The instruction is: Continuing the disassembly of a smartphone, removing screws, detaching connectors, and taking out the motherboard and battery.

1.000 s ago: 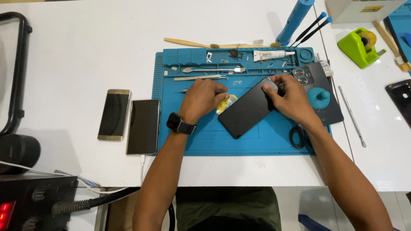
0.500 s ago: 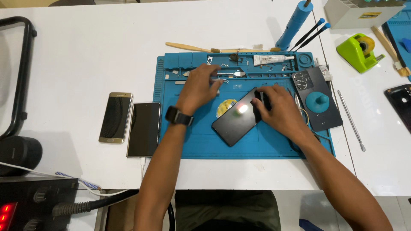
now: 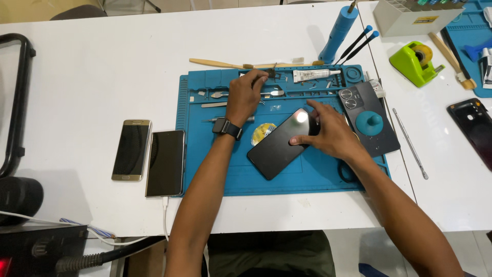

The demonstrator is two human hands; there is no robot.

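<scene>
A black phone (image 3: 277, 150) lies at a slant, glossy side up, in the middle of a blue work mat (image 3: 307, 177). My right hand (image 3: 330, 134) rests on its upper end, thumb and fingers pressing on it and holding it in place. My left hand (image 3: 245, 95), with a black watch (image 3: 228, 127) on the wrist, reaches up to the small-parts trays at the mat's top edge. Its fingertips are bunched next to a small dark piece there; whether they pinch anything is hidden. A yellow round item (image 3: 262, 134) peeks out beside the phone.
A dark back cover (image 3: 383, 138) carrying a blue suction cup (image 3: 370, 122) lies on the mat's right. A glue tube (image 3: 312, 75), tweezers and screws fill the trays. A gold phone (image 3: 131, 150) and a cabled black phone (image 3: 165, 162) lie left of the mat. A metal pry tool (image 3: 410, 143) and green tape dispenser (image 3: 415, 61) lie to the right.
My left hand left the phone and moved up to the top trays. The black phone, under my right hand, slid down and left on the mat.
</scene>
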